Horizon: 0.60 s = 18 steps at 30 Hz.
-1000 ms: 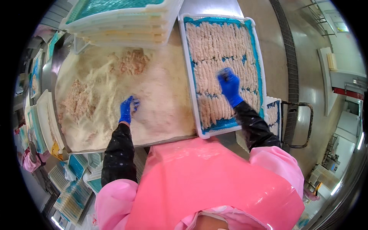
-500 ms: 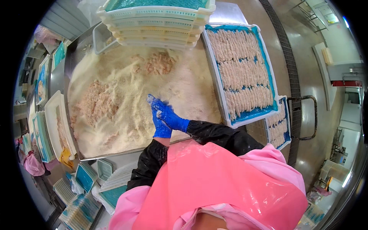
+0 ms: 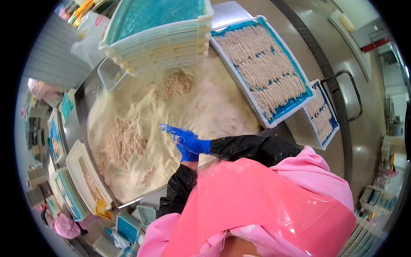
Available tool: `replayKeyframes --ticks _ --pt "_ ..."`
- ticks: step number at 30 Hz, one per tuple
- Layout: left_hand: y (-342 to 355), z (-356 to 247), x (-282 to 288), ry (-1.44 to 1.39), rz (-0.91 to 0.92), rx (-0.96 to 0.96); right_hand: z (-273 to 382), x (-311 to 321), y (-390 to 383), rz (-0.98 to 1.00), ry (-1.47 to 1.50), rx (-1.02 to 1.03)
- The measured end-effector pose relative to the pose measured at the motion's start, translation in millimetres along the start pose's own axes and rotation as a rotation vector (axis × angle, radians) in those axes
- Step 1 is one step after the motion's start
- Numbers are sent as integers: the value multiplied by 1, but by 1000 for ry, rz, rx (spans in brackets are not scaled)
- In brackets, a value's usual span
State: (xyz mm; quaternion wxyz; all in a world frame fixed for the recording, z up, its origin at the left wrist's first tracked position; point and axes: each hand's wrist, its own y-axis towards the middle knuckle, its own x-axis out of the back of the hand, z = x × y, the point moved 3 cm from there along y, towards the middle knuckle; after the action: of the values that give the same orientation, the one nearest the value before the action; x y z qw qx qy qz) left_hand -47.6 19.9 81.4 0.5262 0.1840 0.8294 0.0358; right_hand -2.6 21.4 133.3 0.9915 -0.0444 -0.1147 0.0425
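Passage over powder (image 3: 214, 107); tray stack (image 3: 160, 45) blocks far side

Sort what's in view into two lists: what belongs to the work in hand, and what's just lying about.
Belongs, it seems:
- left hand and right hand, blue-gloved
- pale powder
- pinkish pile
- blue-lined tray with rows of coated strips

Probably lying about:
- clear plastic bag
- yellow item
- stacked trays, perhaps in reserve
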Motion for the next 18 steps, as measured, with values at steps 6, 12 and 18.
replayKeyframes --ticks 6,12,18 --pt "2 -11 -23 -132 -72 286 -21 14 6 223 -435 447" --pt "-13 -65 -1 42 -712 599 -8 114 25 -28 -505 602" --pt "17 -121 11 717 -671 187 116 289 135 -1037 134 613"
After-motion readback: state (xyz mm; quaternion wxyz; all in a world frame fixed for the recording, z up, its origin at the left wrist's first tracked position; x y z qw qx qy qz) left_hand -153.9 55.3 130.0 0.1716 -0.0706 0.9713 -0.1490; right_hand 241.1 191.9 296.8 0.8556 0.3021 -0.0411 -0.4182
